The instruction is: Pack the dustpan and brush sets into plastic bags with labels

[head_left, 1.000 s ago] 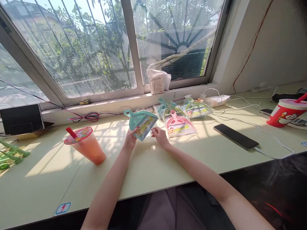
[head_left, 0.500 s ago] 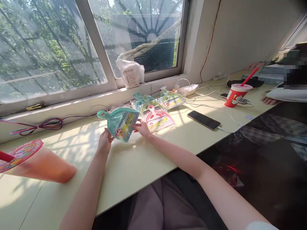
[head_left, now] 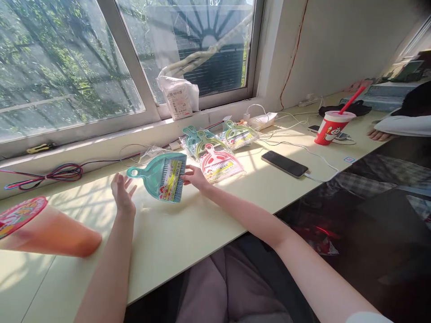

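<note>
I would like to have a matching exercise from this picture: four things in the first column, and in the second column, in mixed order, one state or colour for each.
Column one:
1. left hand
2. right hand
3. nearest phone
4. cup at the picture's right

Column two:
A. holding a teal dustpan
B. red and white, with a red straw
C. open, near the dustpan's handle
D. flat, joined to a white cable

Pairs: 1-C, 2-A, 3-D, 4-B.
</note>
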The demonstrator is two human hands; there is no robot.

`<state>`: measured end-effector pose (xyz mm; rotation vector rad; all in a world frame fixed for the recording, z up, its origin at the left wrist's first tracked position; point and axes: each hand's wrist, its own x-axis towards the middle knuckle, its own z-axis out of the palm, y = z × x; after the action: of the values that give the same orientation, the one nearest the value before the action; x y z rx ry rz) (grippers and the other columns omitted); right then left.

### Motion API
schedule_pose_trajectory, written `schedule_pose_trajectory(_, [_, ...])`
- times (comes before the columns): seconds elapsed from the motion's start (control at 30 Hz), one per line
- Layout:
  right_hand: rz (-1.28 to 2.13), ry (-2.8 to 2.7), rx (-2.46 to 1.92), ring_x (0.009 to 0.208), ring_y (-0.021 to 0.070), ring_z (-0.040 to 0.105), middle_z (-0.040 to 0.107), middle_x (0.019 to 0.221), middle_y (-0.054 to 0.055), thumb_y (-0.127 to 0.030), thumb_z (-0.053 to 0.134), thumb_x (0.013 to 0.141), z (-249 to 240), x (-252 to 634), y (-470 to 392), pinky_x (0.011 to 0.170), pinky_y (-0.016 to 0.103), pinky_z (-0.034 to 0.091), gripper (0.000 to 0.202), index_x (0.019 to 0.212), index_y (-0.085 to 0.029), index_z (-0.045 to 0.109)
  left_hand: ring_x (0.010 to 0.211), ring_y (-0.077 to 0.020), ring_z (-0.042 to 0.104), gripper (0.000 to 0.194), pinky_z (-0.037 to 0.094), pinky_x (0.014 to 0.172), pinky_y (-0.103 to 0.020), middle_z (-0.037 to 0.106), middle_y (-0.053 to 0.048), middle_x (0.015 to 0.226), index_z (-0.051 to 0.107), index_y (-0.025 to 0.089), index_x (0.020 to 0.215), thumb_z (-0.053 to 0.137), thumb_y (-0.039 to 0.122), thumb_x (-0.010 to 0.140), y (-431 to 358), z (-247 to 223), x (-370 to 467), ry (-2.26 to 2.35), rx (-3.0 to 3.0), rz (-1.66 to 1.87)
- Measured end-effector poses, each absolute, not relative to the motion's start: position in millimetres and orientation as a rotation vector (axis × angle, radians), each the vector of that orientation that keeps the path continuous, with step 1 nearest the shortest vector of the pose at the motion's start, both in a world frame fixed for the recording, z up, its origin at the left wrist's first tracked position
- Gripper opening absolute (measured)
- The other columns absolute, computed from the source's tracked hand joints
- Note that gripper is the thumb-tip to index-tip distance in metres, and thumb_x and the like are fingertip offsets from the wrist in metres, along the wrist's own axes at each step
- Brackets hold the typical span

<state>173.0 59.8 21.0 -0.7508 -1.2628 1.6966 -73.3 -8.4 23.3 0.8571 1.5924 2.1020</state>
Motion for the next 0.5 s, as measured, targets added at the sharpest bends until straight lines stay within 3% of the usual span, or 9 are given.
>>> schedule_pose_trajectory(0.1, [1.713,-1.392,-0.750,0.061,0.0126,0.064,0.072,0.071,-0.001,-0.003,0.075,0.074,22,178,65,0.064,0.027,0.057,0.032,0.103,-0.016,0.066,0.119,-0.0183,0.060,0.043,0.045,0.100,-0.032,0.071,-0.001,0.124,0.065,0.025,0.123,0.071,0.044,0.086,-16,30,-78,1.755,1.268,2.039])
schedule_pose_trajectory(0.17, [1.718,-1.466,-0.741,0.059,0.0122,0.063,0.071,0.068,-0.001,-0.002,0.075,0.073,22,179,66,0.062,0.026,0.056,0.033,0.103,-0.015,0.068,0.097,-0.0188,0.066,0.039,0.050,0.085,-0.029,0.077,-0.003,0.100,0.073,0.020,0.107,0.078,0.045,0.078,-17,30,-80,1.763,1.328,1.797])
schedule_pose_trajectory(0.23, [1.712,-1.503,-0.730,0.058,0.0112,0.063,0.071,0.066,-0.001,-0.002,0.075,0.072,21,178,64,0.058,0.023,0.054,0.033,0.102,-0.014,0.070,0.074,-0.0164,0.064,0.035,0.048,0.067,-0.024,0.074,-0.002,0.077,0.075,0.017,0.091,0.084,0.043,0.069,-16,28,-82,1.795,1.236,1.646])
schedule_pose_trajectory(0.3, [1.698,-1.508,-0.738,0.058,0.0106,0.063,0.071,0.065,-0.002,-0.002,0.075,0.071,21,176,62,0.055,0.021,0.053,0.033,0.102,-0.014,0.071,0.066,-0.0140,0.060,0.029,0.043,0.060,-0.022,0.071,-0.001,0.069,0.074,0.016,0.081,0.087,0.037,0.065,-16,26,-86,1.858,1.144,1.665])
schedule_pose_trajectory(0.5, [1.616,-1.430,-0.799,0.060,0.0099,0.064,0.074,0.073,0.001,-0.003,0.070,0.079,27,179,61,0.057,0.021,0.055,0.031,0.109,-0.013,0.070,0.066,-0.0114,0.059,0.016,0.046,0.072,-0.025,0.065,0.001,0.067,0.065,0.010,0.086,0.074,0.015,0.074,-21,19,-122,1.955,0.758,1.950])
